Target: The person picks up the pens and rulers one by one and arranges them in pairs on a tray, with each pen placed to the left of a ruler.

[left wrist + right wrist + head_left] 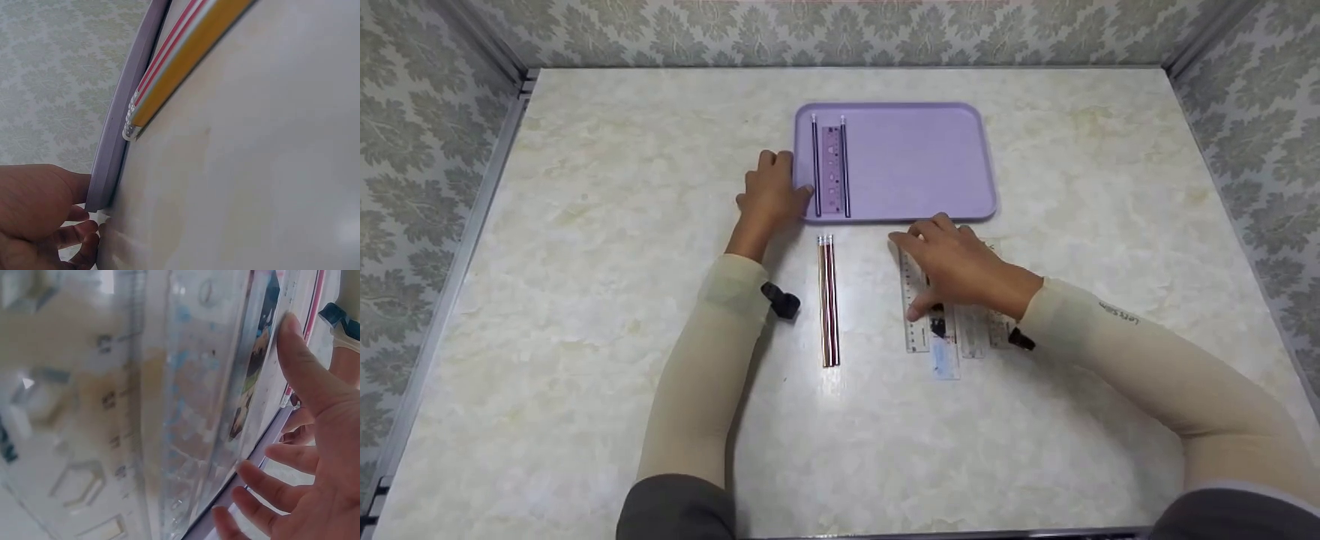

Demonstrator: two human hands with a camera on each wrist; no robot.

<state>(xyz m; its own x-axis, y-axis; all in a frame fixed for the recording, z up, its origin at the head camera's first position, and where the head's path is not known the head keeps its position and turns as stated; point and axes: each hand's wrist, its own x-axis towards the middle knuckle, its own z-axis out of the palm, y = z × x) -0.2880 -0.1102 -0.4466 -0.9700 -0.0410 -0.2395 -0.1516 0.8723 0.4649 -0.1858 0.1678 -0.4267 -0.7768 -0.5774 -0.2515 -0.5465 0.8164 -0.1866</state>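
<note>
A purple tray (915, 161) lies at the table's far middle, with a purple ruler (831, 169) between two dark pencils (815, 166) at its left side. My left hand (771, 196) rests on the table against the tray's near left corner, thumb touching the rim (121, 124). A bundle of striped pencils (829, 300) lies in front of the tray, also visible in the left wrist view (174, 62). My right hand (952, 259) is spread over several clear rulers (945, 337) lying side by side, thumb (298, 354) pressing on one ruler (185, 410).
The pale marble-patterned table (585, 225) is bordered by patterned walls (420, 112) at the back and both sides. The tray's right part holds nothing. A small black device (781, 301) is strapped at my left wrist.
</note>
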